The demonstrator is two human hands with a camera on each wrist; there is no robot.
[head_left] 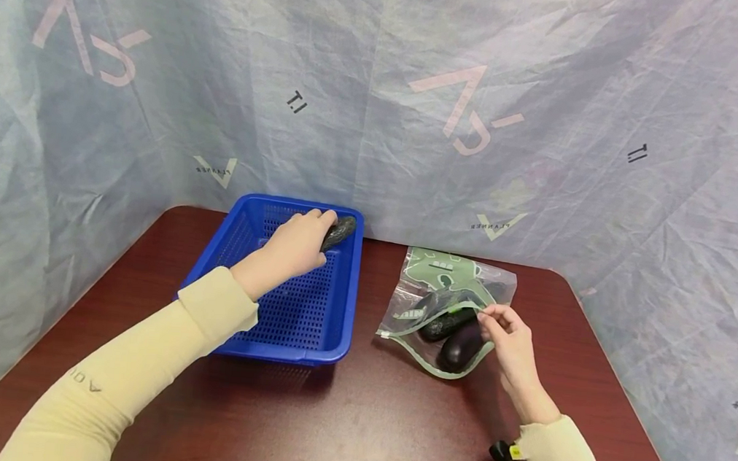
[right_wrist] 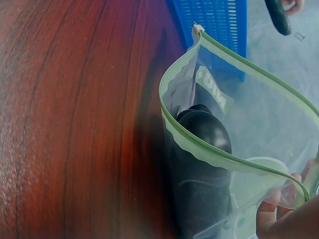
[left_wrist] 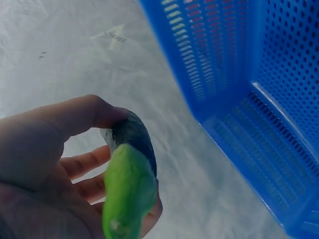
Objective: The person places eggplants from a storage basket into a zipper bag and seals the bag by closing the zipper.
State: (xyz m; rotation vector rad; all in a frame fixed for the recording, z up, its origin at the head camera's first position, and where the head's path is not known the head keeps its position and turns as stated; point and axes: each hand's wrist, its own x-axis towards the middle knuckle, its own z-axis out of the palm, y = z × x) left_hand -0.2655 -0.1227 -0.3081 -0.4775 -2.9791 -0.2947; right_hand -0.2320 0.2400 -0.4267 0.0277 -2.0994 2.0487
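My left hand [head_left: 293, 244] grips a dark green zucchini [head_left: 342, 233] over the far part of the blue basket [head_left: 351, 295]. In the left wrist view the bright green stem end of this zucchini [left_wrist: 128, 191] faces the camera, thumb on one side and fingers on the other. On the right, my right hand [head_left: 513, 346] pinches the green-trimmed rim of a clear zip bag [head_left: 401, 310], whose mouth gapes toward me. Inside lie a glossy dark eggplant [head_left: 462, 347] and a dark, mottled zucchini [head_left: 437, 328]. The right wrist view shows the eggplant's rounded end [right_wrist: 207, 132] just inside the mouth.
The perforated basket stands on the left of a dark red wooden table [head_left: 365, 420]. A printed grey cloth [head_left: 366, 113] hangs behind and at both sides. A small black device [head_left: 502, 454] sits at the right cuff.
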